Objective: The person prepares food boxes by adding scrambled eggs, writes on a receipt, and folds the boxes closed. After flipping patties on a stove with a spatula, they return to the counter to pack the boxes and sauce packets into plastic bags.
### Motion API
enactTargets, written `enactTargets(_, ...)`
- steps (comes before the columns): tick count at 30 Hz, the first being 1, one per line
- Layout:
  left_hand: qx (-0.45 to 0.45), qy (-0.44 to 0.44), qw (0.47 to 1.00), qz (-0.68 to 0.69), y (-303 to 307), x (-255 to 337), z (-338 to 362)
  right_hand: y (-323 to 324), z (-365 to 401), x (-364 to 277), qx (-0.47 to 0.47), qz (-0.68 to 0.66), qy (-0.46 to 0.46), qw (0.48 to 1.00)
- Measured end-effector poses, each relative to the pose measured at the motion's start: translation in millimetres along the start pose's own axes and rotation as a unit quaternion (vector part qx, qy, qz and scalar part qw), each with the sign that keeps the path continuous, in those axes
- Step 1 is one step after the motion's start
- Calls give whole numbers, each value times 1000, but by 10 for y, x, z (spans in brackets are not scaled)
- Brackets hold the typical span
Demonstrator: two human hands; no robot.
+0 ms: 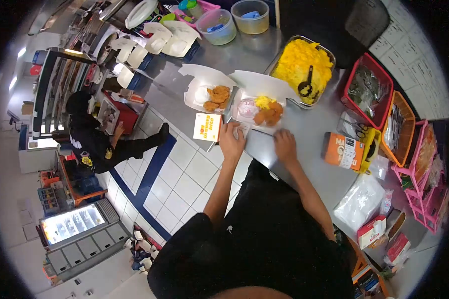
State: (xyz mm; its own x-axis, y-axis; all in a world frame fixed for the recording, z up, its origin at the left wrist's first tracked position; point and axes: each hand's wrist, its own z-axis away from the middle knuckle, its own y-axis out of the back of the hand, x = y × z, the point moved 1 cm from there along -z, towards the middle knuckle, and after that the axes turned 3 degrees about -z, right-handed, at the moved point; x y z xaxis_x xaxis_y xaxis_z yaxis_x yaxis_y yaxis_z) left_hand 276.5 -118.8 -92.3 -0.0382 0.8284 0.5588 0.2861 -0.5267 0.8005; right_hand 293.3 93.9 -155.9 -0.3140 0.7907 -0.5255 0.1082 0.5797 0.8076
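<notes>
My left hand [232,142] rests at the near edge of an open white foam box [264,85] that holds yellow rice, fried chicken pieces and a small lidded sauce cup [247,107]. My right hand [285,145] lies on the steel counter [304,130] just below the same box, fingers curled; I cannot see anything in it. A second open foam box [202,84] with fried chicken and white rice sits to the left. A yellow and white printed card [207,127] lies beside my left hand.
A metal tray of yellow rice [304,62] with a black scoop stands behind the boxes. Red, orange and pink baskets [384,107] line the right side, next to an orange carton [341,149]. Another person in black [92,139] crouches on the tiled floor at left.
</notes>
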Motion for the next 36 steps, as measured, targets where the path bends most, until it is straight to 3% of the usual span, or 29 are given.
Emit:
enactTargets(2,-8,21,999,45,251,-70,-30,35,204,158,-30,-10,-63,998)
enactTargets(3,40,20,998,-35,385,-113,-59,137,329,252,-47,-4,-95,994)
enactTargets(4,89,20,989,-115,481,-204,-86,326,478,306,-7,-78,-127,989)
enactTargets(6,64,34,991,-114,484,-607,-116,594,797,293,33,-34,-207,977)
enactTargets(7,17,52,990,-127,496,-731,-152,663,959,322,5,-35,-293,955)
enactTargets(8,-29,67,988,-139,523,-822,-200,704,975,181,2,-31,-292,956)
enactTargets(10,-39,94,987,-126,608,-968,-275,783,937,-81,68,-120,-326,935)
enactTargets(12,-50,132,979,-149,740,-1163,-345,512,872,-264,94,-136,-236,957)
enactTargets(13,-50,131,978,-157,803,-1291,-378,527,672,-524,38,-143,-239,960)
enactTargets(15,-34,116,978,-169,900,-1491,-454,378,306,-947,11,-206,-291,934)
enactTargets(18,-4,69,985,-156,936,-1773,-657,92,-111,-1266,-7,-184,-134,974)
enactTargets(19,-5,61,986,-154,986,-1758,-725,-81,-142,-1251,20,-182,-159,970)
enactTargets(21,94,-25,987,-128,1136,-1576,-917,-345,-250,-1216,56,-177,-188,965)
enactTargets(22,91,-30,988,-124,1174,-1452,-964,-407,-305,-1201,42,-196,-298,933)
enactTargets(23,71,63,996,0,1187,-1321,-988,-458,-354,-1189,27,-212,-405,889)
enactTargets(24,45,155,979,123,1153,-1240,-990,-510,-411,-1205,32,-210,-410,887)
enactTargets(25,56,135,984,104,993,-1288,-960,-555,-464,-1232,53,-221,-408,885)
enactTargets(26,-30,236,939,247,855,-1294,-929,-607,-500,-1229,77,-231,-406,881)
enactTargets(28,-128,386,856,319,598,-1205,-877,-773,-526,-1146,79,-235,-411,877)
enactTargets(30,-137,404,826,368,338,-1194,-876,-706,-425,-1103,39,-211,-432,876)
enactTargets(32,-143,421,794,414,177,-1174,-881,-416,-253,-1220,54,-201,-326,922)
enactTargets(33,-96,370,820,426,133,-1147,-911,-284,-81,-1157,13,-135,-259,956)
enactTargets(34,-47,320,841,435,89,-1129,-920,-116,13,-1108,14,-132,-259,957)
enactTargets(36,-50,323,837,438,-23,-1207,-957,207,156,-1079,-11,-80,-132,988)
